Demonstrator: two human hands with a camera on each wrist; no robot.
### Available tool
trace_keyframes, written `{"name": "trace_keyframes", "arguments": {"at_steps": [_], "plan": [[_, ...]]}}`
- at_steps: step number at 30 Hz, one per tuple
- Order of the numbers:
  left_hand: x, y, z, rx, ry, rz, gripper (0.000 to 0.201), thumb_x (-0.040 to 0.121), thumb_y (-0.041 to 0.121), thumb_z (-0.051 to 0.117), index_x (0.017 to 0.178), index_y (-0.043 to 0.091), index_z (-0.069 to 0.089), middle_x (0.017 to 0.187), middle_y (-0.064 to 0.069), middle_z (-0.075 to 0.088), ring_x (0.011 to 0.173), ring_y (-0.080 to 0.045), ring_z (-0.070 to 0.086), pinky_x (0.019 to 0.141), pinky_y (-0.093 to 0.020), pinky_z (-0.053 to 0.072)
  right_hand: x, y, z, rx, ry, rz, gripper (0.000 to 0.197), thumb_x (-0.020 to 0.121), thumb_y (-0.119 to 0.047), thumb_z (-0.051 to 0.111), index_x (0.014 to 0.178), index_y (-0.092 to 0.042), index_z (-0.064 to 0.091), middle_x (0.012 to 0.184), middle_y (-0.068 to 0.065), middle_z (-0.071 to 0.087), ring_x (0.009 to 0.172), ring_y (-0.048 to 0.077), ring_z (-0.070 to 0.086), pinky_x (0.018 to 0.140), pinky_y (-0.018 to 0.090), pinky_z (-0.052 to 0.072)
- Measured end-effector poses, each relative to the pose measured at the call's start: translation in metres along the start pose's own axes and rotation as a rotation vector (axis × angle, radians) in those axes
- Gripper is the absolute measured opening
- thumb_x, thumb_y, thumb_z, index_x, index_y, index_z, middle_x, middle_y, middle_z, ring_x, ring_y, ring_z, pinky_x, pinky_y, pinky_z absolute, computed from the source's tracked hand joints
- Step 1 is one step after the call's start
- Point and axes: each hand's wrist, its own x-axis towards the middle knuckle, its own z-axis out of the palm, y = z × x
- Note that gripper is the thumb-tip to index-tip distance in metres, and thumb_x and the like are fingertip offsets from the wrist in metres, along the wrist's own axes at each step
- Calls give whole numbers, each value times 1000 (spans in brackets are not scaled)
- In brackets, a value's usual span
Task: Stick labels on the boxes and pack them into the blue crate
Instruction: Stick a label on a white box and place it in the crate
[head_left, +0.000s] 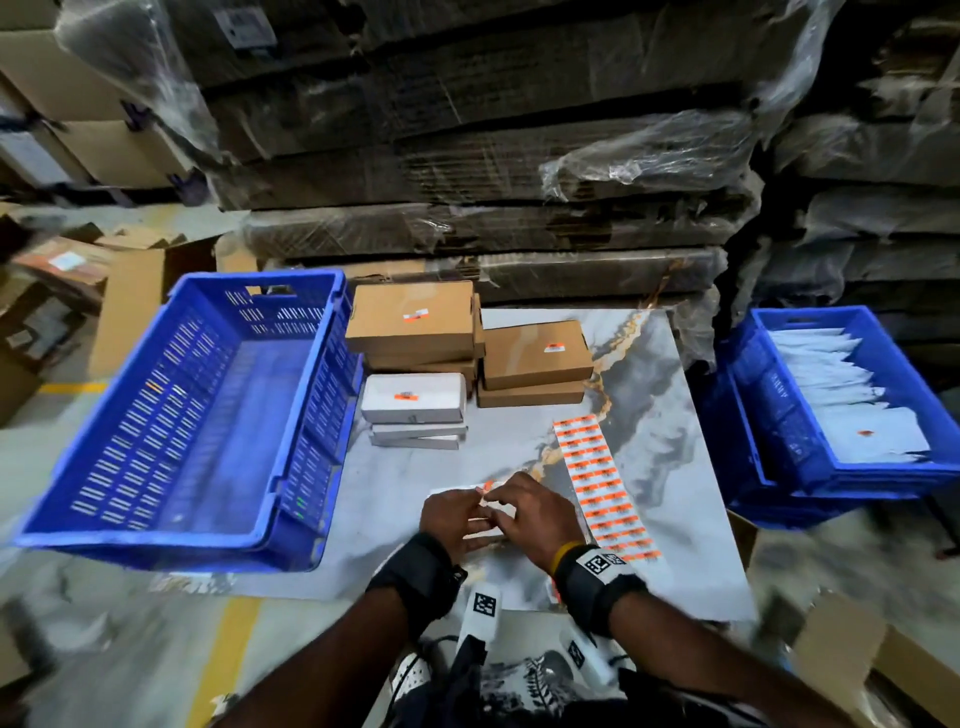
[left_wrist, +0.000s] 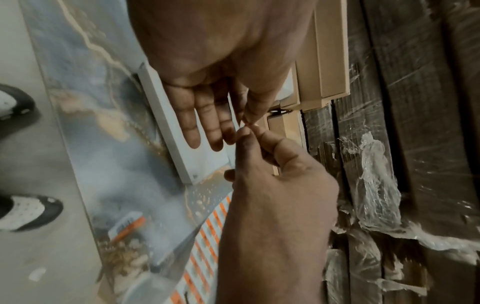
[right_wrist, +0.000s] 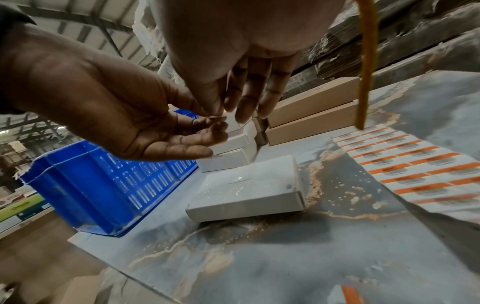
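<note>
Presently we are pinching one orange label (head_left: 487, 487) between our left hand (head_left: 453, 519) and right hand (head_left: 535, 512), thumb and forefinger tips meeting, the other fingers loosely extended, above a white box (right_wrist: 249, 189) lying flat on the tabletop (head_left: 649, 467). Only the head view is showing the blue crate (head_left: 171, 415) interior; the right wrist view is showing the box's unlabelled top, beside the label sheet (head_left: 602, 488).

The scene is seen from above and behind by the head view, facing forward and down. Close views along the fingers are given by both wrist cameras. The flat white cardboard box (right_wrist: 246, 190) on the grey marbled tabletop (head_left: 649, 467) is shared by all three.
</note>
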Motion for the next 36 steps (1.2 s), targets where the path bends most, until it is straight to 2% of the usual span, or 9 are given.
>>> {"name": "trace_keyframes", "arguments": {"at_steps": [6, 11, 15, 17, 20, 23, 27, 30, 36], "plan": [[21, 2, -41, 405, 20, 45, 20, 94, 15, 58, 75, 11, 59, 69, -12, 61, 50, -20, 51, 50, -20, 35, 19, -1, 14, 363, 10, 304, 5, 83, -29, 74, 86, -27, 70, 82, -7, 62, 79, 13, 60, 76, 26, 49], [31, 18, -59, 767, -47, 108, 21, 92, 17, 62, 71, 15, 60, 64, -5, 64, 46, -14, 55, 43, -17, 41, 32, -16, 28, 376, -153, 380, 13, 79, -34, 76, 73, -29, 65, 76, -10, 63, 75, 11, 60, 70, 24, 49], [40, 27, -64, 931, -72, 127, 21, 92, 21, 64, 72, 18, 60, 63, 0, 64, 41, -6, 54, 39, -13, 40, 43, -21, 39, 383, -171, 457, 19, 81, -25, 71, 63, -25, 63, 75, -6, 66, 77, 18, 65, 79, 35, 57], [46, 29, -67, 949, -69, 128, 18, 93, 22, 63, 76, 18, 61, 63, 1, 64, 42, -5, 55, 37, -10, 38, 49, -23, 42, 374, -182, 479, 22, 83, -24, 71, 62, -22, 62, 75, -3, 65, 75, 18, 62, 77, 34, 54], [56, 26, -72, 863, -31, 87, 7, 96, 18, 58, 99, 14, 61, 64, -4, 63, 35, -5, 53, 34, -11, 34, 58, -20, 49, 337, -200, 521, 21, 84, -23, 68, 66, -12, 66, 73, 9, 62, 71, 19, 58, 71, 34, 52], [63, 20, -79, 772, 12, 37, 15, 95, 17, 56, 108, 9, 60, 66, -7, 62, 36, -9, 54, 34, -13, 36, 64, -15, 56, 285, -195, 551, 22, 83, -21, 66, 76, -1, 69, 83, 18, 70, 67, 20, 57, 64, 30, 49], [78, 5, -88, 792, 72, 5, 19, 87, 31, 63, 100, 18, 62, 86, -12, 71, 76, -31, 70, 61, -29, 50, 74, -16, 60, 257, -239, 541, 17, 83, -24, 68, 75, -10, 72, 83, 8, 73, 81, 25, 67, 73, 31, 53], [83, 0, -88, 694, 86, -43, 14, 88, 26, 64, 96, 19, 56, 72, -12, 62, 52, -26, 54, 49, -29, 43, 81, -17, 65, 225, -285, 538, 15, 79, -32, 71, 71, -20, 68, 85, -2, 72, 84, 20, 66, 74, 27, 52], [92, 3, -88, 678, 86, -38, 11, 91, 21, 61, 98, 18, 53, 78, -14, 62, 51, -23, 53, 49, -30, 48, 90, -20, 74, 147, -262, 611, 20, 72, -42, 72, 75, -23, 68, 84, -9, 70, 82, 17, 66, 74, 28, 55]]}}
